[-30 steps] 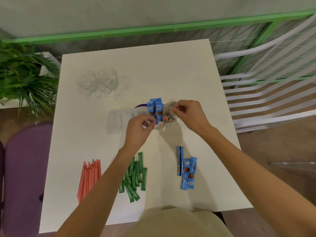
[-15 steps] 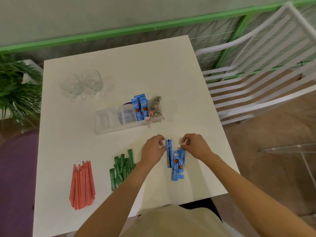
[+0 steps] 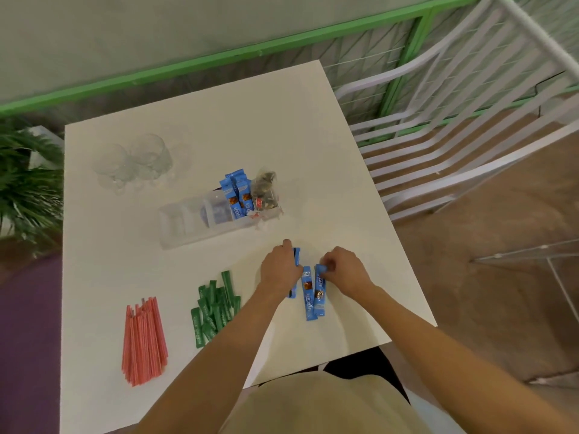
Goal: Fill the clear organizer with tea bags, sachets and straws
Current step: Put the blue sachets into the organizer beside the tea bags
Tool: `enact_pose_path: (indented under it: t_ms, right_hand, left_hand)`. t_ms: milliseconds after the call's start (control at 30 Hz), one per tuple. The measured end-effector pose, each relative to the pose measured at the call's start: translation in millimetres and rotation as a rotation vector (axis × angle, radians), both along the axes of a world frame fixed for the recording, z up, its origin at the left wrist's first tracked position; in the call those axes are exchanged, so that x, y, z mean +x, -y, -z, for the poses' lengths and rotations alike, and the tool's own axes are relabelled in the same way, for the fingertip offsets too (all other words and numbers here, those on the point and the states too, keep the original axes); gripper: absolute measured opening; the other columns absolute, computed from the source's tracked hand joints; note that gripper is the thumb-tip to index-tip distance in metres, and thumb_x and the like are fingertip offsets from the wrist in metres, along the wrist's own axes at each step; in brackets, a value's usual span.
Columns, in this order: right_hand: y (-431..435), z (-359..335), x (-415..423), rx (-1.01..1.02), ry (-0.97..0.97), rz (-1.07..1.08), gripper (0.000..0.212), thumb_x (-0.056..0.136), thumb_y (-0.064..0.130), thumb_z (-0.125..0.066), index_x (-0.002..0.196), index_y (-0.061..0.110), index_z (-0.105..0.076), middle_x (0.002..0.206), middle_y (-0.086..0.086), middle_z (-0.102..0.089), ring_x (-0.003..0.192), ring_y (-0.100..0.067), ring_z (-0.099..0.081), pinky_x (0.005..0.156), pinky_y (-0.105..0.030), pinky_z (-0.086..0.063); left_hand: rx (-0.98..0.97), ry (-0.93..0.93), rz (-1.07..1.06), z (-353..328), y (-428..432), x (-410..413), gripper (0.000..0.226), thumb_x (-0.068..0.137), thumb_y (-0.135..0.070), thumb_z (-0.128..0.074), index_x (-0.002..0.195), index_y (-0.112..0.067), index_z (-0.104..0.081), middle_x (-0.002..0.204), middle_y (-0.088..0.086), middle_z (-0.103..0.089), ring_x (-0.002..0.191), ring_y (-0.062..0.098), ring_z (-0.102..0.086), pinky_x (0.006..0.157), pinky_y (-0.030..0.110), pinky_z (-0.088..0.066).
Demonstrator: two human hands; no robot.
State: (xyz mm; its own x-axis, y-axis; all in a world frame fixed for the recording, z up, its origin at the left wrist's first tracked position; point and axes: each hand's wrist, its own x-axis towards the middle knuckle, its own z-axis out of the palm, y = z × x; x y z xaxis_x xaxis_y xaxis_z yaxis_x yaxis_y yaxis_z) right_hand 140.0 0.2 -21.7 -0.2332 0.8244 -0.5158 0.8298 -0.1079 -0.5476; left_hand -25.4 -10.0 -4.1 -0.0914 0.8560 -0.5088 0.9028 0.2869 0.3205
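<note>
Near side of the organizer (image 3: pixel 188 233) and off to its left, the red straws (image 3: pixel 144 339) are lying in a bundle, not dealt with yet. The green sachets (image 3: pixel 216 308) are in a messy heap closer to the organizer's middle, also on the near side.

In front of its right end I've got the left hand (image 3: pixel 279 272) curled round one of the loose blue sachets (image 3: pixel 308 296), and the right hand (image 3: pixel 344 270) is pinching the top of another. A third lies flat between them.

In the organizer itself, the right-end slot has the tea bags (image 3: pixel 264 191), and the standing blue sachets (image 3: pixel 236 195) are in the next one. Can't tell what's in the left slots.

So I reckon I'm mid-pickup on the last blue ones. Next I'd bunch all three together, lift them and slot them upright beside the rest without knocking the tea bags.
</note>
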Motion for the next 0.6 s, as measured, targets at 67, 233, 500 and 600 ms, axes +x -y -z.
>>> enact_pose_path:
  t_ms: [67,233,500,600]
  right_hand:
    - [-2.7,-0.5,4.2,-0.019,-0.048,0.037,0.011,0.081,0.018,-0.071,0.089,0.010,-0.071,0.086,-0.002,-0.059,0.079,-0.016,-0.055,0.064,-0.022,-0.039]
    - [-12.9,-10.4,11.4,-0.132,-0.164,0.073,0.008,0.078,0.009,-0.075,0.084,0.006,-0.071,0.079,-0.005,-0.067,0.066,-0.012,-0.057,0.058,-0.017,-0.044]
    - [-35.0,-36.0,0.9,-0.156,-0.293,0.063,0.010,0.079,0.010,-0.076,0.086,0.003,-0.074,0.071,-0.005,-0.071,0.049,-0.009,-0.057,0.049,-0.011,-0.045]
    - [-44.3,-46.6,-12.4,-0.141,-0.330,0.036,0.009,0.079,0.010,-0.076,0.085,0.004,-0.075,0.066,-0.003,-0.069,0.047,-0.008,-0.056,0.048,-0.011,-0.044]
  left_hand:
    - [-0.017,0.013,-0.021,-3.3,-1.0,0.7,0.035,0.085,-0.025,-0.064,0.109,-0.005,-0.048,0.104,0.015,-0.058,0.093,0.034,-0.060,0.065,0.034,-0.040]
    - [-0.016,0.154,-0.149,-0.1,3.6,-12.2,0.011,0.081,-0.017,-0.064,0.088,-0.009,-0.060,0.088,0.009,-0.063,0.077,0.027,-0.061,0.062,0.034,-0.046]
    - [0.079,0.451,-0.364,-11.3,19.6,-29.1,0.009,0.084,-0.012,-0.071,0.080,-0.018,-0.066,0.075,-0.002,-0.066,0.071,0.014,-0.063,0.063,0.020,-0.048]
    - [0.108,0.562,-0.424,-26.0,24.0,-34.1,0.018,0.083,-0.010,-0.073,0.075,-0.023,-0.065,0.074,0.002,-0.070,0.068,0.014,-0.067,0.059,0.024,-0.052]
